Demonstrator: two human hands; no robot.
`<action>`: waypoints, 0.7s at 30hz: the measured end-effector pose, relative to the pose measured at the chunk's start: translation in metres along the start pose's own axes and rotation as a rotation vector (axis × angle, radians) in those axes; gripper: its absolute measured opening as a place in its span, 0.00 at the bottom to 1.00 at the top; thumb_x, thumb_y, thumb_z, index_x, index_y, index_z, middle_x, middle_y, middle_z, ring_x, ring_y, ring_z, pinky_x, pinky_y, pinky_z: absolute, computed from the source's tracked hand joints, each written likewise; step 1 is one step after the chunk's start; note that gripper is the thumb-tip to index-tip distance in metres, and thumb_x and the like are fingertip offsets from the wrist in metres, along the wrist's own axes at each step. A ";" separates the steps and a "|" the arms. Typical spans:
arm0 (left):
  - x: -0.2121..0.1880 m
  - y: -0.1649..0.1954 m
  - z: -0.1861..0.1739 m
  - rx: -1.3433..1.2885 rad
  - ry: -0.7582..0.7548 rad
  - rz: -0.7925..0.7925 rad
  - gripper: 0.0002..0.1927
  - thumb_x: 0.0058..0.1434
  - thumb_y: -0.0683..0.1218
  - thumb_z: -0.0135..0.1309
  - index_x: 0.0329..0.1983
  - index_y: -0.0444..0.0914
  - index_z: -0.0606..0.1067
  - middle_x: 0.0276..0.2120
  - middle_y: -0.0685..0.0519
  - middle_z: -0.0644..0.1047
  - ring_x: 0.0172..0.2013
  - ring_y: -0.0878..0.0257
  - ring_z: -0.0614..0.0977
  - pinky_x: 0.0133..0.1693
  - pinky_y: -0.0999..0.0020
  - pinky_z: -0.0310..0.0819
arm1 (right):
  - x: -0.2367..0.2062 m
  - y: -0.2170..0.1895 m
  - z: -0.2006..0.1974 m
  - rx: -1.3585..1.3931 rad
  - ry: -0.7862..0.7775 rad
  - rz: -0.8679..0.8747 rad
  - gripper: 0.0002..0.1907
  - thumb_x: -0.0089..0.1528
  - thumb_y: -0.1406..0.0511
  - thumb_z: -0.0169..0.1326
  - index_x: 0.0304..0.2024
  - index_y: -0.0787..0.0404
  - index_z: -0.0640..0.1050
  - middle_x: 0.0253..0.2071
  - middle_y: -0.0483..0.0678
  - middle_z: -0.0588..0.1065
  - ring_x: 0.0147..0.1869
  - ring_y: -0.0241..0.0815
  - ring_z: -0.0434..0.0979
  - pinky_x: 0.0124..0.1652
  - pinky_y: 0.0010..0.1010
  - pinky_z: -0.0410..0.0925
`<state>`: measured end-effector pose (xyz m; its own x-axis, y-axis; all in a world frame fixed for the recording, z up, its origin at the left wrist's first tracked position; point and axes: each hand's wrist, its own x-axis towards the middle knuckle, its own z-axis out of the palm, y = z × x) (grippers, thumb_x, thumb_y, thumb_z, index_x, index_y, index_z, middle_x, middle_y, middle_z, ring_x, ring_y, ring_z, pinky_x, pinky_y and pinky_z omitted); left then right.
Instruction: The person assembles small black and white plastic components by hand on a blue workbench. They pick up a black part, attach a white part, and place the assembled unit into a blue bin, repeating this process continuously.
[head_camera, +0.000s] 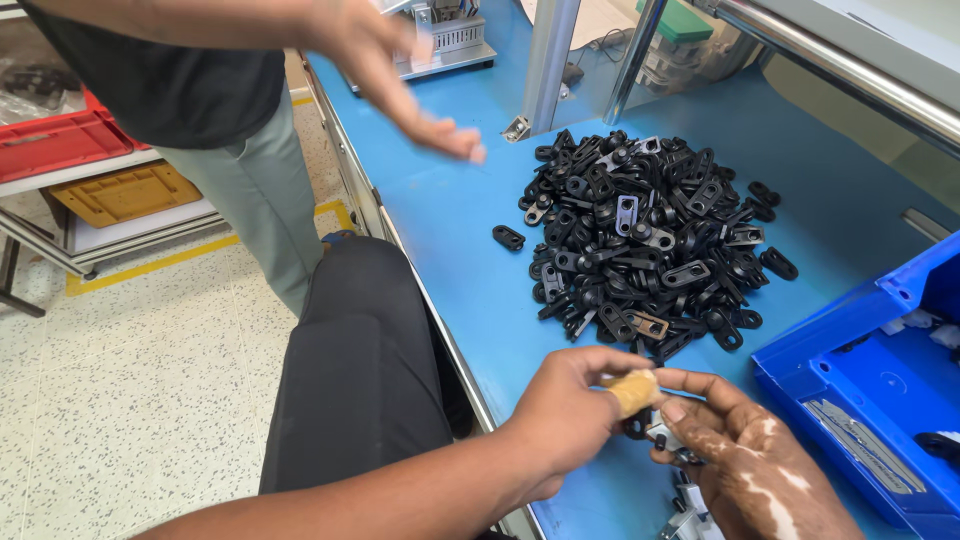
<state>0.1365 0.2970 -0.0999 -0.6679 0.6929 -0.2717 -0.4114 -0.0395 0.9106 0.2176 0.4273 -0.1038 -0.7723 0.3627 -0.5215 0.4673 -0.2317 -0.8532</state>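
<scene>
Blue-topped desk (470, 250) in a workshop, edged at left by speckled flooring, is carrying a loose heap of black flat parts (640, 245), each a small link with holes; one stray link (508, 237) is lying just apart from the heap's left side. A blue bin (860, 380) is standing at lower right, near the wearer's hands. The left hand (565, 420), its thumb or fingertip wrapped in a tan bandage (633, 392), is pinching a small black-and-metal piece (655, 432) against the fingers of the right hand (750, 460), which are curled around the same piece and touching it from below. More small metal pieces (690, 505) are lying just beneath the right hand at the desk's near edge. At upper left, a co-worker's hand (440, 125), blurred and with fingers spread, is hovering over the desk near the heap.

Risk, as a judgement: the held piece is being worked close to the desk's front edge, so a slip of the pinch could be sending it to the floor; the bandage may be dulling the grip. The co-worker's hand, passing near the heap, could be scattering links across the desk.
</scene>
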 end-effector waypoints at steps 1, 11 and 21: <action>0.001 0.000 -0.001 -0.084 0.037 -0.081 0.12 0.50 0.43 0.46 0.39 0.35 0.69 0.28 0.55 0.72 0.29 0.68 0.72 0.31 0.77 0.67 | -0.001 0.000 0.002 0.039 0.017 -0.032 0.18 0.53 0.69 0.46 0.46 0.64 0.64 0.39 0.56 0.70 0.38 0.45 0.67 0.35 0.33 0.63; 0.000 0.008 -0.006 -0.140 0.043 -0.260 0.16 0.46 0.36 0.38 0.38 0.39 0.69 0.30 0.56 0.69 0.34 0.65 0.72 0.36 0.70 0.72 | -0.023 -0.012 0.020 0.052 0.266 0.050 0.15 0.49 0.71 0.46 0.39 0.67 0.68 0.33 0.53 0.68 0.38 0.40 0.67 0.38 0.27 0.61; 0.006 0.014 -0.001 -0.341 -0.111 -0.351 0.11 0.50 0.40 0.41 0.38 0.37 0.67 0.31 0.50 0.72 0.30 0.62 0.73 0.32 0.69 0.71 | -0.048 -0.028 0.026 -0.076 0.505 -0.278 0.13 0.47 0.72 0.48 0.36 0.61 0.70 0.29 0.46 0.70 0.32 0.35 0.66 0.33 0.23 0.61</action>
<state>0.1265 0.2999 -0.0889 -0.3904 0.7785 -0.4915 -0.7912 -0.0107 0.6115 0.2303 0.3927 -0.0548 -0.5781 0.7906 -0.2019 0.3204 -0.0077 -0.9473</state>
